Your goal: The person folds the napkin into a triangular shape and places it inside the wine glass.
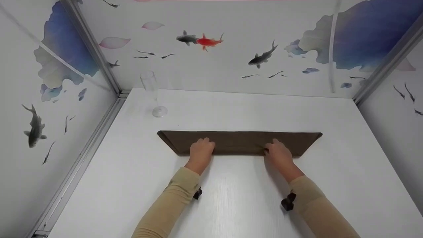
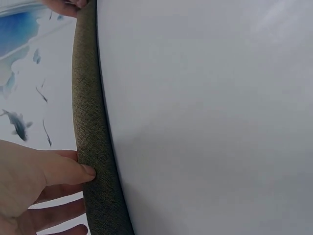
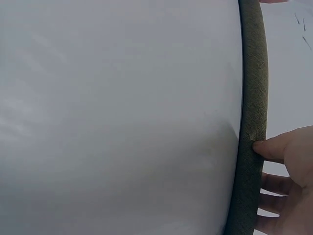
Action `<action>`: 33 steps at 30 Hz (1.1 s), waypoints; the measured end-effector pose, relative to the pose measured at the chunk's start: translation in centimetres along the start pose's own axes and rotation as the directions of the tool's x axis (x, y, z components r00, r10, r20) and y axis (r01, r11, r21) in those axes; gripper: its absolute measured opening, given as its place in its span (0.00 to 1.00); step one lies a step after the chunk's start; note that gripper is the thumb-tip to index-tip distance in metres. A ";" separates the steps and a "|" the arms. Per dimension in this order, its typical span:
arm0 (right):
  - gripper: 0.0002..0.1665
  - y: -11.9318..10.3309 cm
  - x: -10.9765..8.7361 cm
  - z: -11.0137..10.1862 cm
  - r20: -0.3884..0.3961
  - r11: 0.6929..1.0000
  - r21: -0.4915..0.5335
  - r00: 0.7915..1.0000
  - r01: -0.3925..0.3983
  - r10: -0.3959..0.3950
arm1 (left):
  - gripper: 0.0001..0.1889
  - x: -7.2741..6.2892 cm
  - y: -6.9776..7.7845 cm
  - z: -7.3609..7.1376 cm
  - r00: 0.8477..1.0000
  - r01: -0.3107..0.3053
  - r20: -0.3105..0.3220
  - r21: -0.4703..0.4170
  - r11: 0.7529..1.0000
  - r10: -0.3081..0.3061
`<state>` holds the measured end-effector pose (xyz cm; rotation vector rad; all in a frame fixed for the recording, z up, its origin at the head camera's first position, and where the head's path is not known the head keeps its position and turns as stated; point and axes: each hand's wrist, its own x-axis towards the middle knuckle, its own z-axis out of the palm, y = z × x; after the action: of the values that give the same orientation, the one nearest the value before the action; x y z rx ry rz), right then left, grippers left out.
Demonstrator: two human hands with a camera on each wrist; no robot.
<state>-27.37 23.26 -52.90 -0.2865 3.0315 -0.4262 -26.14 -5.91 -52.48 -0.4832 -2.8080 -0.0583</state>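
A smooth, flat white table (image 1: 231, 198) is serving as my landmark. A long dark-brown trapezoid panel of woven-looking fabric (image 1: 238, 142) is stretching crosswise over the table, set in from its far edge; whether the panel's near edge is touching the tabletop, I'm failing to tell. I'm guessing light, soft-surfaced but fairly shape-holding, not slippery thanks to the weave, not fragile. I'm favouring the long edge facing the table's near side, one pinch either side of centre, so nothing is sagging. A clear, slender, stemmed glass flute (image 1: 148, 81) is standing near the table's far left corner; I'm rating that breakable. My left hand (image 1: 201, 150) is pinching the panel's edge over the table's left half, my right hand (image 1: 278, 152) likewise over the right half.
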 end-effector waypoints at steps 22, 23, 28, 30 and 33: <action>0.06 0.2 0.2 -0.4 -0.168 0.998 0.008 0.984 0.068 -0.066 | 0.06 0.7 1.4 -0.3 0.979 0.058 0.190 0.071 0.996 -0.071; 0.06 0.2 0.1 -0.4 -0.189 0.997 0.004 0.979 0.076 -0.074 | 0.06 0.7 1.4 -0.3 0.978 0.057 0.195 0.063 0.996 -0.069; 0.05 -0.2 -0.6 -0.6 -0.260 0.994 -0.022 0.959 0.109 -0.111 | 0.06 0.8 1.2 0.0 0.980 0.058 0.187 0.024 0.998 -0.062; 0.04 -0.4 -0.8 -0.6 -0.266 0.993 -0.038 0.957 0.110 -0.116 | 0.06 0.8 1.0 0.1 0.981 0.057 0.186 0.012 0.998 -0.059; 0.05 -0.6 -1.2 -0.7 -0.251 0.993 -0.064 0.962 0.095 -0.108 | 0.06 0.9 0.8 0.3 0.980 0.056 0.192 0.007 0.998 -0.057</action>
<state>-26.17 23.08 -51.97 -0.4227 3.2931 -0.4228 -26.81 -4.86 -52.52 -0.4295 -3.0105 -0.0217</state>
